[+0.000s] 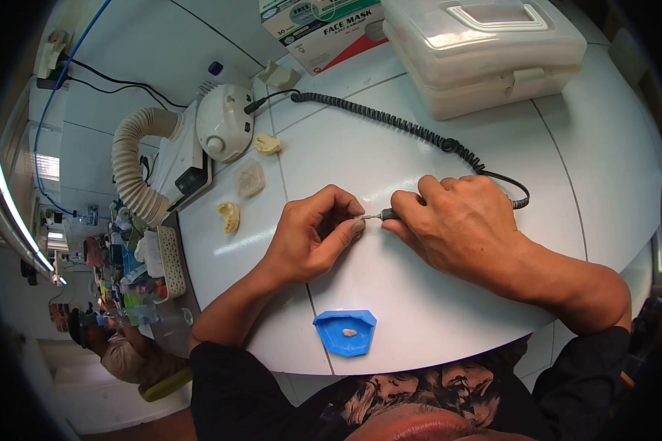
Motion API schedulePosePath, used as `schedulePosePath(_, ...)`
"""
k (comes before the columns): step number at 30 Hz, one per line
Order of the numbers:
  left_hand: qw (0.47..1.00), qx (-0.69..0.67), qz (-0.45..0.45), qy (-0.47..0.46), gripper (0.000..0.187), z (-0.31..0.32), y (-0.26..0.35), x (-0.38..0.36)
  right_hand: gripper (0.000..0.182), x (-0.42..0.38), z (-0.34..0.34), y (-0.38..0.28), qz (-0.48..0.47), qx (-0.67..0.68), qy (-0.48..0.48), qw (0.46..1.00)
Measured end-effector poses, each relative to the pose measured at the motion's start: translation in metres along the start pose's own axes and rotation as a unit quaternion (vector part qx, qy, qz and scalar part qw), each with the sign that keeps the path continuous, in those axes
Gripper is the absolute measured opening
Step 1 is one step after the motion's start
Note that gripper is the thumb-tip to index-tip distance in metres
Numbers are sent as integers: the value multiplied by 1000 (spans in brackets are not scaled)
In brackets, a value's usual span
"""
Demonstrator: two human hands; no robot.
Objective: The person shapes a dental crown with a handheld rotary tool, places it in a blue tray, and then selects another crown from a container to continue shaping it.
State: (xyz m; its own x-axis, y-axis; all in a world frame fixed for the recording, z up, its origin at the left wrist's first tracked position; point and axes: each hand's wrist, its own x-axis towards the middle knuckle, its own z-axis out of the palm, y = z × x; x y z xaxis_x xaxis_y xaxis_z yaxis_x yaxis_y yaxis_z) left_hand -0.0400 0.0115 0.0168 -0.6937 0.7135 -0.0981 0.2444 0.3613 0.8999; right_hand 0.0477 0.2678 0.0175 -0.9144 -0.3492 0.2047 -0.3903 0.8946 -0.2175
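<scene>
Between the thumb and fingers of my left hand (pixel 316 231) is a small pale piece (pixel 360 218), too small to make out clearly. My right hand (pixel 460 224) is wrapped round a black rotary handpiece (pixel 388 214), whose thin metal bit points left and meets the small piece. A coiled black cord (pixel 375 114) runs from behind my right hand to the white machine. Nearer to me, a blue tray (pixel 329 323) holds a small whitish piece (pixel 349 332).
At the back left stand a white machine (pixel 225 121) and a ribbed hose (pixel 129 147). Yellowish casts (pixel 229 217) and a clear box (pixel 250 178) lie beside them. A face mask box (pixel 338 37) and a translucent case (pixel 485 66) stand behind. Another person (pixel 125 353) sits far left.
</scene>
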Motion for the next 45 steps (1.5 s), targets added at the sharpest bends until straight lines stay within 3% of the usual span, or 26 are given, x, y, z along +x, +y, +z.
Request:
schedulePosePath(35,1000,14,0,-12,11,-1,3,-1,37,1,-3,2,-1,7,-16,1000)
schedulePosePath(45,986,-164,-8,-12,15,-6,-11,1,41,1,-11,4,26,36,-15,999)
